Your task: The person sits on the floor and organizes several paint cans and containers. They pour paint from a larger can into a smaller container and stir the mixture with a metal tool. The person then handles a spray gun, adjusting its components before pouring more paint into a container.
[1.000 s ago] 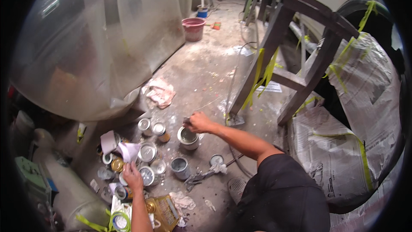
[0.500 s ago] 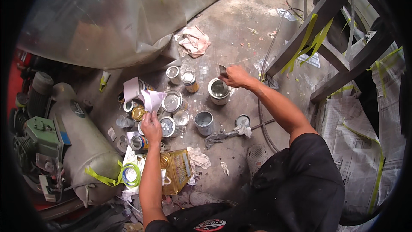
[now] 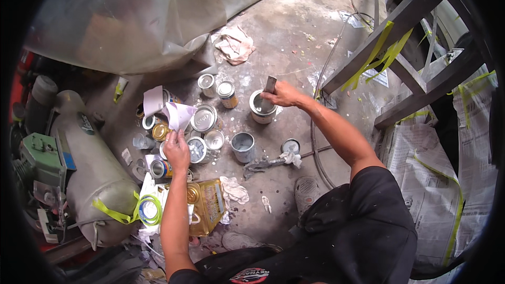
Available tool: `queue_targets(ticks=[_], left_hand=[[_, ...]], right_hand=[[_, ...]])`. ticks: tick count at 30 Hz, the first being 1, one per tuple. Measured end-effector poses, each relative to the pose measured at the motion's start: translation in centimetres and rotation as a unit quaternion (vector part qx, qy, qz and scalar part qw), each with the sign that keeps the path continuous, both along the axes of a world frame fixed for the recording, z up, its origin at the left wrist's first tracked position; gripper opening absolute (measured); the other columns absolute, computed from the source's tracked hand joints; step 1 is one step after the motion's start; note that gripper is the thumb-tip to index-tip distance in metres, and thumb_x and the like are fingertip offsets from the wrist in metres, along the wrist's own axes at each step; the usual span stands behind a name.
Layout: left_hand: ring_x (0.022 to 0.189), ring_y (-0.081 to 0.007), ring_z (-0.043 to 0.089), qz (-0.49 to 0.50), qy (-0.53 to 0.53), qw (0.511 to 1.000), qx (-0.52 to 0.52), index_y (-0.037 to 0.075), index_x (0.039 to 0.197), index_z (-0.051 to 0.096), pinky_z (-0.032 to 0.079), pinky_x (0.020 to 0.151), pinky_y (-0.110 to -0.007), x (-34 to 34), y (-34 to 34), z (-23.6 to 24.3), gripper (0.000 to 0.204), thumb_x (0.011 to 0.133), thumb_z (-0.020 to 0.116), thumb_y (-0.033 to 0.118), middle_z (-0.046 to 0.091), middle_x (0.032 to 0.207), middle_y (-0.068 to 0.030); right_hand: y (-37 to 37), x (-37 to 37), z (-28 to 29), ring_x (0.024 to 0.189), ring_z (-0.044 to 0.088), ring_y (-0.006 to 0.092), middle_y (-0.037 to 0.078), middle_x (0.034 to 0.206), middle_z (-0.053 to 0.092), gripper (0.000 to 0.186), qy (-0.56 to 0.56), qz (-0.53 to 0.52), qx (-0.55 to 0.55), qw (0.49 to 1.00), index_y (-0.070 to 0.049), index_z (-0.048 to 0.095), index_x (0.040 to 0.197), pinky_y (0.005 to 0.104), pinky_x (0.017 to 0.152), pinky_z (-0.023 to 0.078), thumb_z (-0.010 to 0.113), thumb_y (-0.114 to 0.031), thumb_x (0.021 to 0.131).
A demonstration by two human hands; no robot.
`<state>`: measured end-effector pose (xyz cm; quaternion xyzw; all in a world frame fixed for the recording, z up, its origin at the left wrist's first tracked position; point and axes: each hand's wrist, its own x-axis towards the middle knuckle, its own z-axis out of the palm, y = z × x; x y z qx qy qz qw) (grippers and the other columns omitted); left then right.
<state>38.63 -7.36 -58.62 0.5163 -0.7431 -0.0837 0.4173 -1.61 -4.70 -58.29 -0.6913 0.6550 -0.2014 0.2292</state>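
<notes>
My right hand (image 3: 284,94) grips a flat grey blade, perhaps a putty knife (image 3: 270,82), over the open round can (image 3: 262,118). The blade's upper end stands above my fingers; its lower part is hidden by the hand and the can. In my left hand (image 3: 177,150) a creased, pale lilac sheet of paper (image 3: 180,115) is pinched above a cluster of tins. Close to that hand are a gold-lidded tin (image 3: 160,131), an open can with whitish contents (image 3: 197,150) and a large silver-lidded can (image 3: 204,118). A grey-smeared cup (image 3: 243,147) stands between my hands.
At the left lies an air compressor (image 3: 100,171). A gold rectangular canister (image 3: 208,208) and a green tape roll (image 3: 150,210) sit by my left forearm. A hose (image 3: 314,137) and a spray gun (image 3: 258,166) lie on the floor. Right, a dark frame (image 3: 415,81) rises.
My right hand has turned the blade more upright and brought it over the can. The left hand still holds the paper. The whole view has shifted slightly.
</notes>
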Motion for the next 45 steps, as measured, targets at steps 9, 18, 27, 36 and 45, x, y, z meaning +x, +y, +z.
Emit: queue_targets(ticks=[9,18,27,36,45], left_hand=[[0.071,-0.0403,0.059,0.003,0.007,1.0,0.016,-0.004,0.083,0.061,0.044,0.065,-0.046,0.4,0.0,0.2,0.017,0.095,0.063,0.009,0.061,0.08,-0.0199],[0.072,-0.0412,0.058,0.003,-0.001,1.0,0.027,-0.004,0.084,0.06,0.044,0.066,-0.045,0.3,0.2,0.5,0.018,0.095,0.063,0.01,0.06,0.081,-0.021],[0.074,-0.041,0.06,-0.005,0.017,0.999,0.037,-0.005,0.085,0.062,0.044,0.066,-0.046,0.0,0.1,0.4,0.016,0.094,0.063,0.008,0.061,0.083,-0.0212],[0.074,-0.0402,0.06,0.0,0.009,0.999,0.031,-0.006,0.089,0.063,0.047,0.069,-0.043,0.2,0.1,0.3,0.018,0.096,0.064,0.012,0.062,0.083,-0.0231],[0.069,-0.038,0.055,-0.002,0.022,1.0,0.022,-0.005,0.082,0.057,0.044,0.066,-0.042,0.0,0.0,0.1,0.023,0.096,0.064,0.011,0.058,0.077,-0.021]], right_hand=[[-0.5,0.1,0.3,0.082,0.068,0.0431,0.024,0.088,0.07,0.036,0.04,-0.02,0.025,0.999,-0.008,0.075,0.099,0.0492,0.071,0.053,0.061,-0.041,0.095],[0.1,1.4,0.3,0.085,0.068,0.0423,0.022,0.093,0.07,0.034,-0.024,0.024,-0.003,0.999,-0.01,0.073,0.107,0.0481,0.074,0.052,0.058,-0.039,0.098],[0.8,2.5,0.7,0.089,0.067,0.0418,0.022,0.095,0.071,0.038,-0.04,0.041,0.011,0.998,-0.01,0.073,0.11,0.0472,0.076,0.052,0.056,-0.042,0.099],[-0.5,1.9,-0.6,0.075,0.066,0.0452,0.025,0.079,0.068,0.042,0.051,0.064,0.003,0.997,-0.006,0.075,0.094,0.0505,0.069,0.052,0.059,-0.045,0.097],[-0.9,2.8,-2.3,0.069,0.065,0.0451,0.026,0.068,0.064,0.054,-0.008,0.077,0.009,0.997,0.001,0.07,0.074,0.05,0.063,0.051,0.06,-0.047,0.096]])
